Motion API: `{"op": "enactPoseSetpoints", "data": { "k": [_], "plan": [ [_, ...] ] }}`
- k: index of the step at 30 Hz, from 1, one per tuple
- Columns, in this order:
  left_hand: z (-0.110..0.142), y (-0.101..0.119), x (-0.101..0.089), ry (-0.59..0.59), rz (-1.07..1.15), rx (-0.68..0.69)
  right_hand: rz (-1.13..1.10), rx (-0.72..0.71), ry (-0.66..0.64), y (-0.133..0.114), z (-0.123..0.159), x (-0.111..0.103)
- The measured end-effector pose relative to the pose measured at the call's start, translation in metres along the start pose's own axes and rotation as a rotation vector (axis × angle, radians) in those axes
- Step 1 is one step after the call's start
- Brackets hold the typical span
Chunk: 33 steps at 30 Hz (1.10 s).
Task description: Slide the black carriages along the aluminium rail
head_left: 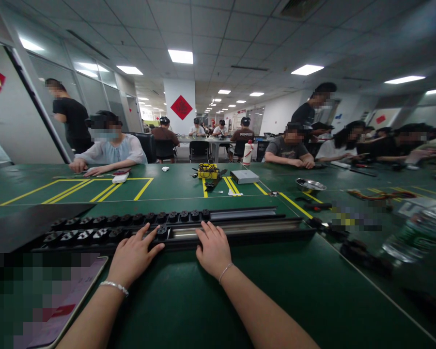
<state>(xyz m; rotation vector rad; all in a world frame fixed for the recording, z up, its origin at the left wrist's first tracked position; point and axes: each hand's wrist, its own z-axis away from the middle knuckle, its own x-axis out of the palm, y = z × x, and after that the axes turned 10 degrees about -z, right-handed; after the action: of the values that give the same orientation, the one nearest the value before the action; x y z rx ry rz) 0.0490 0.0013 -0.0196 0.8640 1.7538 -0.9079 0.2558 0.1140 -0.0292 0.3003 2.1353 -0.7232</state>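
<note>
Two long black rails (236, 235) lie side by side across the table in front of me, with rows of round black socket-like modules (101, 233) along their left parts. My left hand (133, 254) rests over the nearer rail with its fingers spread. Its index finger and thumb are beside a single black module (162, 231); I cannot tell whether they touch it. To the right, my right hand (214, 249) lies with outstretched fingers over the front edge of the same rail, by its bare metallic channel. Neither hand visibly grips anything.
A phone (72, 300) lies at the lower left by a dark sheet (32, 220). Rightward are a steel bowl (311, 184), a plastic bottle (416, 232) and cables. Beyond stand a yellow box (208, 171) and a grey box (244, 177). Several people sit around the green table (189, 300).
</note>
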Motion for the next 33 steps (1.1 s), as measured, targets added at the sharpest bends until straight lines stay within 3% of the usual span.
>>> {"op": "enactPoseSetpoints", "data": {
  "k": [33],
  "plan": [
    [-0.0012, 0.0001, 0.0014, 0.003, -0.016, -0.007, 0.007, -0.004, 0.005, 0.0012, 0.0001, 0.0007]
  ]
}}
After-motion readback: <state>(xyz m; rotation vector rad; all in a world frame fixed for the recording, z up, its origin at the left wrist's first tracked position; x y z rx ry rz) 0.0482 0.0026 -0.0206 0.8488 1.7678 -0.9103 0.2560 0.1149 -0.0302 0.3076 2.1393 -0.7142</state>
